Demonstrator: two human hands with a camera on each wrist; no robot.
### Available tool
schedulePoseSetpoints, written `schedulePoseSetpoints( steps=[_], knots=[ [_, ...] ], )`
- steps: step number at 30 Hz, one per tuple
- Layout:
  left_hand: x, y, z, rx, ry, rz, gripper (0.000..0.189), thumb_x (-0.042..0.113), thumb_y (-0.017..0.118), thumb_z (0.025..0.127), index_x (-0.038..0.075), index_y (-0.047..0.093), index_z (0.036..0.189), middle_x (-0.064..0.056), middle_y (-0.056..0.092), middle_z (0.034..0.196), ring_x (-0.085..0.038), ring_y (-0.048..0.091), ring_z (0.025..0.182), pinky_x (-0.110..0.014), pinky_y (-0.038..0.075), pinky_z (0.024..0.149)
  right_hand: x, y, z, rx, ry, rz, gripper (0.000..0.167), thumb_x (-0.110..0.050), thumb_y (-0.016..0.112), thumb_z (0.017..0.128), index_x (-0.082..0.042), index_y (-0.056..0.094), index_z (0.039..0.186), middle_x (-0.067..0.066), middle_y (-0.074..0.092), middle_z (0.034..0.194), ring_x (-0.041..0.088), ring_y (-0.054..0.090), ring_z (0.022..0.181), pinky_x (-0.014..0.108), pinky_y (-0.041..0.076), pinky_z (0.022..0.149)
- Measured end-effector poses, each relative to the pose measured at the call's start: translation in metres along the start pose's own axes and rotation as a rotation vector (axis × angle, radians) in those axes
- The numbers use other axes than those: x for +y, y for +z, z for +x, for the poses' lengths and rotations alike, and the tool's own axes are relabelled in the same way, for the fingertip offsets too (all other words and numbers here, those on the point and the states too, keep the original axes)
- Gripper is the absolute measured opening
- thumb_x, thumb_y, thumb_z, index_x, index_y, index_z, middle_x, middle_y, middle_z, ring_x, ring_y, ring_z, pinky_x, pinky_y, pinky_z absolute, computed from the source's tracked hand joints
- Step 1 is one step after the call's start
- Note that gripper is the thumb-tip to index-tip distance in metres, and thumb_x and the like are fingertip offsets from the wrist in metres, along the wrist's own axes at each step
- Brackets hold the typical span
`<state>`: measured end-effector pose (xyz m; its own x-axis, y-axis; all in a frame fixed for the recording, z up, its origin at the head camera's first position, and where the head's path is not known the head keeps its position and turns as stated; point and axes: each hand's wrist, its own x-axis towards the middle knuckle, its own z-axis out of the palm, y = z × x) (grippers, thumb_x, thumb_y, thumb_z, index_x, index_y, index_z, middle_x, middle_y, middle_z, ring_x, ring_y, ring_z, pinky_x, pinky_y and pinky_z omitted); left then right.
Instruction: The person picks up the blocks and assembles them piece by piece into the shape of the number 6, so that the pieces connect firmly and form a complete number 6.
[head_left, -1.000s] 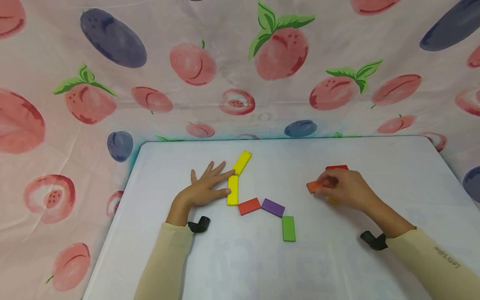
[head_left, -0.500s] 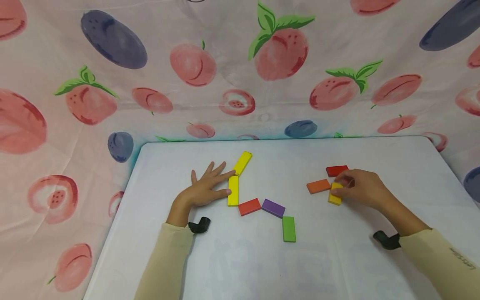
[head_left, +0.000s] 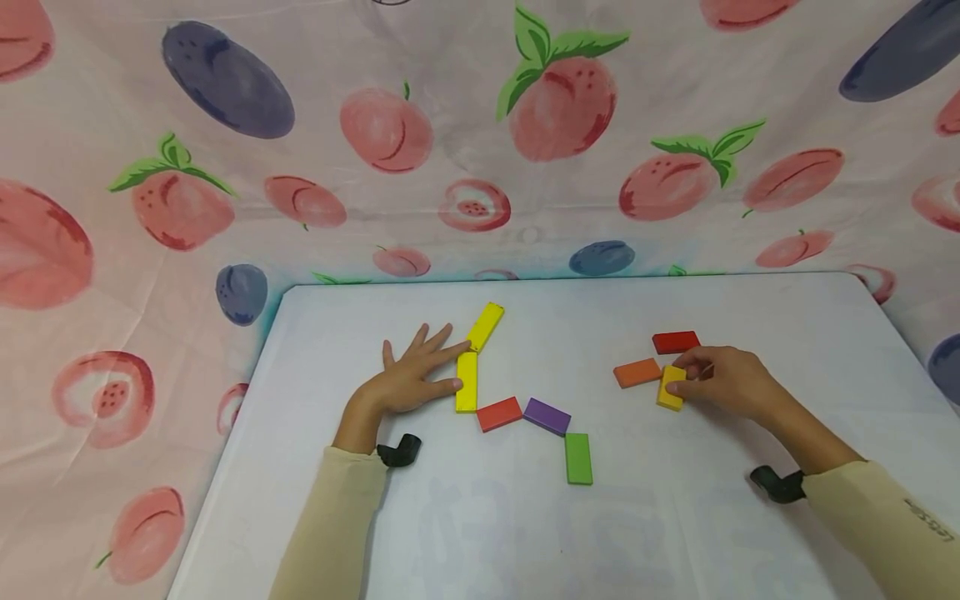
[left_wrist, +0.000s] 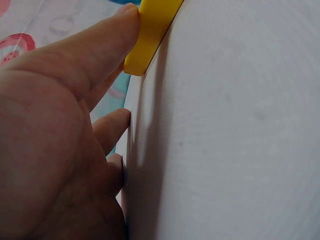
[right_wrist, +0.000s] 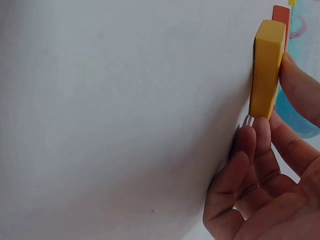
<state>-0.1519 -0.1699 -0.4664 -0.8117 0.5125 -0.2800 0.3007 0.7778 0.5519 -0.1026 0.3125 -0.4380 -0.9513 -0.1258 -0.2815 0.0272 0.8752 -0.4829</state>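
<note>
My left hand (head_left: 408,375) rests with spread, straight fingers beside two yellow blocks. Its thumb touches the lower yellow block (head_left: 467,393), seen also as a yellow edge (left_wrist: 153,35) in the left wrist view, and its index fingertip lies where that block meets the upper, slanted yellow block (head_left: 489,322). On the right, my right hand (head_left: 723,379) pinches an amber-yellow block (head_left: 669,398) lying on the white table. The right wrist view shows the thumb on the block's (right_wrist: 268,70) upper face and fingertips at its near end. An orange block (head_left: 637,373) lies against its left side.
Curving on from the lower yellow block are a red block (head_left: 498,414), a purple block (head_left: 547,416) and a green block (head_left: 578,458). Another red block (head_left: 674,342) lies behind the amber one. A fruit-print curtain (head_left: 472,125) hangs behind the white table (head_left: 480,533).
The right hand let go of the orange block, which now lies flat, and shifted right to grip the amber block, turning it slightly. The left hand stayed put.
</note>
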Motion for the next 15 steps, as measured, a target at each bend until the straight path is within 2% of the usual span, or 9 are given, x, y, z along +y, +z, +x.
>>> schedulePoseSetpoints(
  steps=[5, 10, 15],
  knots=[
    [0.0003, 0.0007, 0.0002, 0.002, -0.001, 0.003, 0.065, 0.057, 0.058, 0.098, 0.045, 0.034, 0.157, 0.008, 0.007, 0.173, -0.027, -0.011, 0.161, -0.074, -0.023, 0.111, 0.0015, 0.0019, -0.0004, 0.01, -0.001, 0.016, 0.048, -0.04, 0.082, 0.086, -0.005, 0.07, 0.116, 0.009, 0.065, 0.1, 0.033, 0.059, 0.1, 0.03, 0.052, 0.071],
    [0.0008, 0.0008, 0.0001, 0.001, -0.003, 0.0, 0.065, 0.057, 0.058, 0.098, 0.046, 0.034, 0.157, 0.008, 0.007, 0.173, -0.027, -0.012, 0.161, -0.074, -0.024, 0.111, 0.0014, 0.0048, -0.0003, 0.029, 0.0, 0.028, 0.042, -0.037, 0.082, 0.086, -0.006, 0.069, 0.112, 0.017, 0.068, 0.111, 0.038, 0.061, 0.103, 0.043, 0.059, 0.078],
    [0.0007, 0.0005, -0.0003, -0.001, -0.003, 0.007, 0.065, 0.058, 0.057, 0.098, 0.046, 0.033, 0.158, 0.009, 0.006, 0.173, -0.027, -0.012, 0.161, -0.074, -0.023, 0.111, 0.0005, 0.007, -0.0013, 0.021, 0.015, 0.026, 0.046, -0.035, 0.081, 0.088, -0.002, 0.066, 0.116, 0.022, 0.066, 0.116, 0.039, 0.061, 0.103, 0.047, 0.06, 0.081]
  ],
)
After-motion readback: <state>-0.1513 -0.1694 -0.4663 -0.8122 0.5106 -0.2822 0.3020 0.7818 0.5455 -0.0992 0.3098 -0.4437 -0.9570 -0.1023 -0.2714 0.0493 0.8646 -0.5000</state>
